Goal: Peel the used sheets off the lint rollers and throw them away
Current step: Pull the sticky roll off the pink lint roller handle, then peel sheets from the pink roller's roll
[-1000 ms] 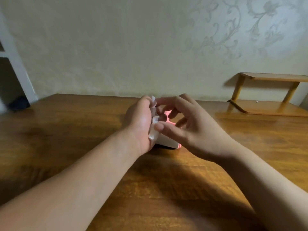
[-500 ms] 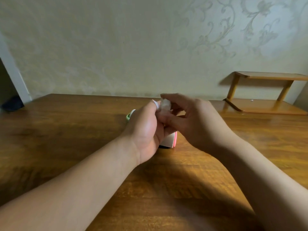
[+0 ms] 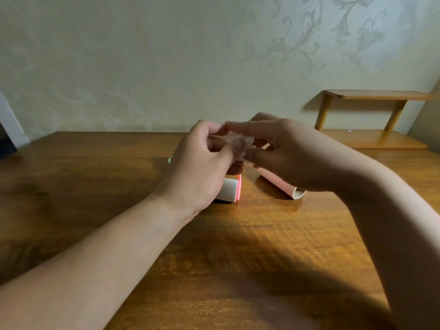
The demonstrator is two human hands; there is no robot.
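We pinch the crumpled sheet (image 3: 241, 140) between curled fingers of left hand (image 3: 202, 165) and right hand (image 3: 295, 158), equally near, held over the white lint roller (image 3: 229, 190) on the table (image 3: 95, 186); no bin shows.

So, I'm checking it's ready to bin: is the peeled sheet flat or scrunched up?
Scrunched up: the sheet is a small crumpled wad pinched between the left hand and right hand.
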